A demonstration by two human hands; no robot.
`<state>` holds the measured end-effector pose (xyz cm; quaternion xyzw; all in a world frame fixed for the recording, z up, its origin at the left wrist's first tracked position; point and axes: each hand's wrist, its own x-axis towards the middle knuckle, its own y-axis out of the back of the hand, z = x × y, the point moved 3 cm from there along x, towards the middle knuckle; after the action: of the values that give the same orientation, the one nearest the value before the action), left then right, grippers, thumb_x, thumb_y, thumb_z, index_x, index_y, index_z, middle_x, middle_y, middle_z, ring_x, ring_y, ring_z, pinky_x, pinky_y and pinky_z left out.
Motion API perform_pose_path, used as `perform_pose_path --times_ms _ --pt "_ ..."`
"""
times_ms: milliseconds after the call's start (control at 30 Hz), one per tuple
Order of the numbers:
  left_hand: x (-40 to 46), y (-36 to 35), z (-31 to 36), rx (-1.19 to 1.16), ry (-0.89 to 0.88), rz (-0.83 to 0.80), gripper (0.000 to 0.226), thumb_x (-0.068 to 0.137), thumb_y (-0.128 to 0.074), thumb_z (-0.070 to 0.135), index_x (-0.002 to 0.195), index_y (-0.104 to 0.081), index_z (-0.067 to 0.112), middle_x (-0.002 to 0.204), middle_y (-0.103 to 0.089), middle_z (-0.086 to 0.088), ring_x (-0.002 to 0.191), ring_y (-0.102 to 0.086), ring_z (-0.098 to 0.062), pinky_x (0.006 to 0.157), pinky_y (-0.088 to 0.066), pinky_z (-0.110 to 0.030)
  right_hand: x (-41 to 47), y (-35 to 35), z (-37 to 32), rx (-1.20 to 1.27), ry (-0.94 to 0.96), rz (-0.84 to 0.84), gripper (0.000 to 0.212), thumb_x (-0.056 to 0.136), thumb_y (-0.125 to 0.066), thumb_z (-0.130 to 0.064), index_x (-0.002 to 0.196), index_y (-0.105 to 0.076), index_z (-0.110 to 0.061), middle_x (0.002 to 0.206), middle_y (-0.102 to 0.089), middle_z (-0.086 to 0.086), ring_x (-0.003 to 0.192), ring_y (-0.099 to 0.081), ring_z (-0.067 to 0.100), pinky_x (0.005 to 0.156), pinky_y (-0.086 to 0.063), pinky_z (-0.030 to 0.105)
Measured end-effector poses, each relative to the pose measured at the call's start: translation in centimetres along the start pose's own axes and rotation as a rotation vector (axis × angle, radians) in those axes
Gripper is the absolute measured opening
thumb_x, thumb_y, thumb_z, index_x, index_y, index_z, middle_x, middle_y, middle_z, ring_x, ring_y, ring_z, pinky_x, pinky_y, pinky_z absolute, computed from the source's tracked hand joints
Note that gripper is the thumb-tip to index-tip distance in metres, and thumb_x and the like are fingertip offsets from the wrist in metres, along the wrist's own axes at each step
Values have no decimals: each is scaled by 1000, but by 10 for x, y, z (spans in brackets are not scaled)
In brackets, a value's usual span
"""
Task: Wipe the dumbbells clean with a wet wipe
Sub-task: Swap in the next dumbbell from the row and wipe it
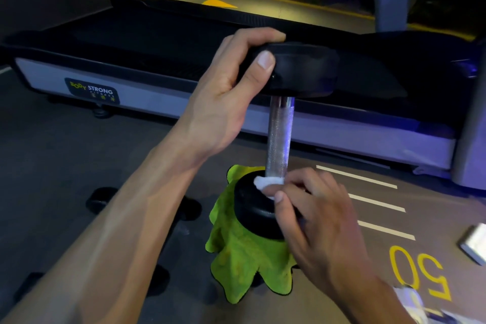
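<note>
A black dumbbell (279, 134) stands upright on its lower head, with a knurled silver handle between the two heads. My left hand (231, 87) grips the rim of the upper head, thumb on its side. My right hand (310, 208) pinches a white wet wipe (267, 183) against the top of the lower head, right at the foot of the handle. The lower head rests on a crumpled lime-green cloth (244, 258) spread on the floor.
A treadmill (157, 81) with a "Body Strong" label runs across behind the dumbbell. Other black dumbbells (102, 198) lie on the floor at the left, partly behind my forearm. White lines and a yellow "50" (418, 273) mark the floor at right, near a flat packet (474, 243).
</note>
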<state>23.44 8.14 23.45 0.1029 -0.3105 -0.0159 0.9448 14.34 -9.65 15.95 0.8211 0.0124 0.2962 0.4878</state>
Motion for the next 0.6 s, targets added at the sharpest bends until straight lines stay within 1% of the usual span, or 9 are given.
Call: perform_pose_path --times_ms 33,100,167,267,333,367,500,533,600 --pt "0 1 0 -17 4 -5 30 107 -46 35 134 -56 27 135 -58 -15 127 -57 -24 112 -45 -52 -3 2 7 72 -13 -3 32 100 -46 -38 103 -78 -34 99 -59 -18 90 -52 8 75 -46 37" --pt "0 1 1 -66 29 -20 28 107 -45 32 133 -56 26 134 -58 -14 121 -57 -16 103 -47 -36 -5 7 18 226 -73 -10 27 97 -53 -41 97 -80 -36 101 -62 -21 95 -57 6 79 -47 26" --pt "0 0 2 -125 71 -39 26 107 -44 27 130 -56 26 129 -58 -6 114 -56 -6 96 -45 -24 0 11 26 346 -124 -29 18 91 -63 -39 92 -81 -36 100 -68 -19 96 -64 8 76 -45 15" --pt "-1 -2 5 -163 57 -57 25 105 -51 21 130 -53 20 118 -57 6 105 -56 2 92 -46 -18 14 14 30 300 -51 -37 10 83 -80 -21 87 -82 -30 90 -71 -16 83 -68 6 71 -42 8" --pt "-1 -2 4 -140 22 -54 30 103 -57 17 131 -50 13 114 -55 6 102 -56 3 91 -46 -17 25 13 24 248 31 -37 13 83 -84 -13 88 -82 -25 89 -71 -14 79 -66 4 69 -45 10" --pt "-1 -2 3 -141 19 -53 32 102 -59 17 132 -49 12 113 -55 5 102 -56 3 92 -47 -17 30 15 20 211 79 4 11 85 -83 -13 90 -82 -23 91 -71 -12 79 -66 3 70 -48 13" --pt "-2 3 0 -147 27 -52 33 101 -61 23 132 -50 16 117 -57 6 107 -58 -1 94 -48 -21 64 34 14 167 155 291 11 90 -78 -12 100 -82 -14 97 -73 -2 88 -67 6 82 -52 17" --pt "-2 4 0 -149 27 -48 33 101 -61 24 132 -50 16 117 -57 6 107 -58 -1 93 -48 -21 64 35 14 169 157 302 11 90 -78 -12 100 -82 -14 97 -73 -2 89 -68 7 82 -53 19" --pt "-2 4 0 -155 24 -31 35 100 -61 27 132 -50 16 116 -58 6 106 -58 -1 94 -47 -21 48 23 12 119 164 177 10 91 -76 -18 99 -82 -20 99 -73 -7 88 -69 6 81 -55 19"
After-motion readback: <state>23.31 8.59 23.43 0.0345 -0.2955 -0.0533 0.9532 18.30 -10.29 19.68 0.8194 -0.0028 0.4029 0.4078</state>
